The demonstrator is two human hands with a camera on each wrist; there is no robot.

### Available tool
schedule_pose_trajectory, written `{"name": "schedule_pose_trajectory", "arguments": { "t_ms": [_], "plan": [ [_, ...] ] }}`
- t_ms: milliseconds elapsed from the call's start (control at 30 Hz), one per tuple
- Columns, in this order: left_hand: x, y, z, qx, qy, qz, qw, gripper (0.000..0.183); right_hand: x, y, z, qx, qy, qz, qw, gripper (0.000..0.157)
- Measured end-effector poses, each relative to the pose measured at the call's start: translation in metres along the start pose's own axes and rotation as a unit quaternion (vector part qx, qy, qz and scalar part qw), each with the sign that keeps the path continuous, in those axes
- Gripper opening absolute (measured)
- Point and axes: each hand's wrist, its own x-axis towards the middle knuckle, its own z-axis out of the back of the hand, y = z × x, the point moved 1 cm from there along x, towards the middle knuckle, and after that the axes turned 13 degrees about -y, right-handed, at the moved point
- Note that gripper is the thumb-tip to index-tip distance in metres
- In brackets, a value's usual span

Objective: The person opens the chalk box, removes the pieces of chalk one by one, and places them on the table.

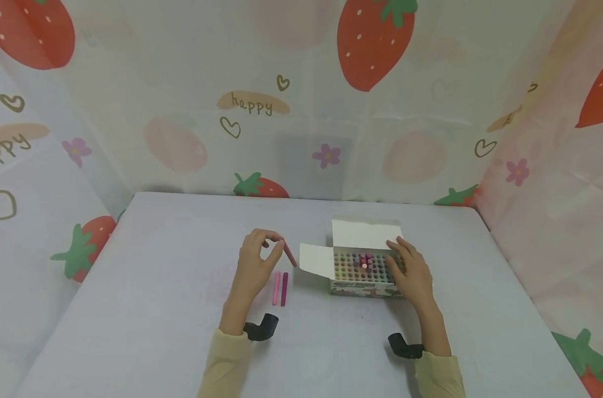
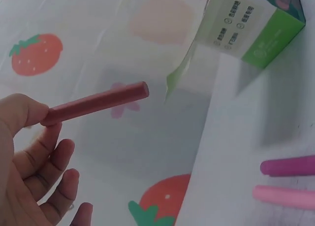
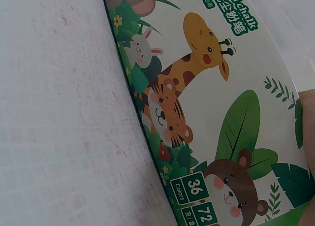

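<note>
Between thumb and index finger, my left hand pinches a dark red chalk stick by one end. Its other fingers are loosely bent and hold nothing. The stick points toward the chalk box, raised near its left flap. On the box's right end rests my right hand, fingers spread and fairly straight over its edge; its underside is hidden. Inside the box stand rows of coloured chalks, with a few pink and purple ones sticking up in the middle. A light pink chalk and a magenta chalk lie on the table.
The box's white lid stands open at the back, and a side flap sticks out left. A white cloth covers the table. Strawberry-printed curtains hang behind and at both sides.
</note>
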Motion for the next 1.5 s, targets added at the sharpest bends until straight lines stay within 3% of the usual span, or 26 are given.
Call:
{"name": "schedule_pose_trajectory", "arguments": {
  "t_ms": [167,300,500,667,867,967,1233,1367,1500],
  "plan": [
    [0.002,0.006,0.010,0.003,0.005,0.016,0.9999,0.009,0.000,0.000,0.000,0.002,-0.003,-0.002,1.000,0.037],
    [0.001,0.013,0.018,0.058,0.043,0.041,0.9965,0.009,0.000,0.000,-0.001,0.003,-0.003,-0.002,1.000,0.037],
    [-0.003,0.025,0.024,0.121,0.126,0.072,0.9820,0.012,0.000,0.000,-0.001,0.001,-0.003,0.000,1.000,0.037],
    [-0.005,0.036,0.024,0.143,0.159,0.088,0.9728,0.013,0.000,0.000,0.000,0.000,-0.001,0.000,1.000,0.037],
    [-0.007,0.045,0.022,0.182,0.205,0.108,0.9556,0.014,0.000,0.000,0.000,0.001,-0.002,0.001,1.000,0.037],
    [-0.009,0.050,0.019,0.196,0.206,0.106,0.9526,0.014,0.000,0.000,0.000,0.002,-0.002,0.003,1.000,0.037],
    [-0.017,0.064,0.004,0.216,0.174,0.101,0.9553,0.018,-0.001,-0.002,0.000,0.003,0.001,0.000,1.000,0.038],
    [-0.019,0.066,0.000,0.246,0.159,0.085,0.9522,0.019,-0.002,-0.001,0.000,0.006,0.003,-0.002,1.000,0.038],
    [-0.019,0.063,-0.002,0.259,0.151,0.090,0.9497,0.020,-0.001,0.000,0.001,0.006,0.006,-0.005,1.000,0.038]
  ]
}}
